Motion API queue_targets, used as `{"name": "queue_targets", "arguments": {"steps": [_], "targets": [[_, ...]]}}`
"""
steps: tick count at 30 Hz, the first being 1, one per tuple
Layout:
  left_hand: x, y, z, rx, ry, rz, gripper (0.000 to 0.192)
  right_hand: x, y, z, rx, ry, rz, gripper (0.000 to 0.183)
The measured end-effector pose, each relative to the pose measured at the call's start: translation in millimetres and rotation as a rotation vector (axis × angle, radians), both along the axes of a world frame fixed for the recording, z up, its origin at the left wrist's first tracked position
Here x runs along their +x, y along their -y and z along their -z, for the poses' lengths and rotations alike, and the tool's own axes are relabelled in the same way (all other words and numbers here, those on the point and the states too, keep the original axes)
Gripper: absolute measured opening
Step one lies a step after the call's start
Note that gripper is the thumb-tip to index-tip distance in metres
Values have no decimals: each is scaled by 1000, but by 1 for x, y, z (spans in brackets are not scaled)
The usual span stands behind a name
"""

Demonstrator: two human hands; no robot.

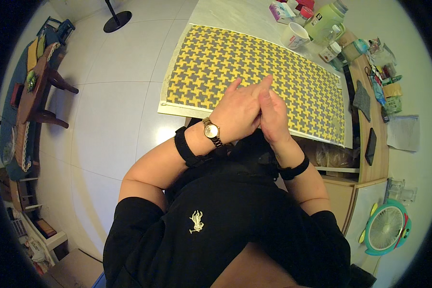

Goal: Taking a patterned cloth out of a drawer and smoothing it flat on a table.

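My left hand and my right hand are pressed together above the near edge of a yellow and grey houndstooth mat. Their fingers overlap, with the right thumb lying across the front. The space between the palms is hidden, so I cannot tell whether anything small is in there. On my left wrist sits a gold-faced watch, with a black strap behind it. A second black strap circles the right wrist. The mat lies flat on a pale table.
Beyond the mat stand a white cup, a green thermos jug and several jars and bottles. A dark phone-like object rests on the wooden shelf at right, above a teal fan. A wooden bench stands at left.
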State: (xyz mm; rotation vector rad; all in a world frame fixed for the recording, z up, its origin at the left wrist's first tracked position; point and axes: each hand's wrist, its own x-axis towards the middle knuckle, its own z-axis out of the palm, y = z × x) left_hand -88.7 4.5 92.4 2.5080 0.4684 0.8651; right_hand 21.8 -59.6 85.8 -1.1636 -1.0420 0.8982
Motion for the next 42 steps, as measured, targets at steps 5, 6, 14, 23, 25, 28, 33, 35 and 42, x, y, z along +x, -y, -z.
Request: {"name": "queue_targets", "arguments": {"steps": [5,6,14,23,25,28,33,35,42], "targets": [[-4,1,-2,-68,-63,16,78,-1,3,-2,-31,-184,-60,40],[-5,1,-4,-101,-53,49,78,-3,4,-3,-36,-140,-73,39],[-6,-2,-11,-237,2,160,75,-7,11,-8,64,114,-148,46],[11,11,6,28,-51,36,72,16,11,13,31,-45,-48,41],[15,13,9,-23,-128,41,69,27,14,16,-121,-210,-52,42],[24,5,26,-60,-257,154,66,37,15,28,-189,-149,116,42],[38,5,44,53,-281,135,62,71,24,56,-40,595,250,34],[45,6,53,129,-302,52,61,78,27,59,43,1108,292,23],[57,5,91,207,-485,43,72,89,39,89,-134,1262,237,35]]}}
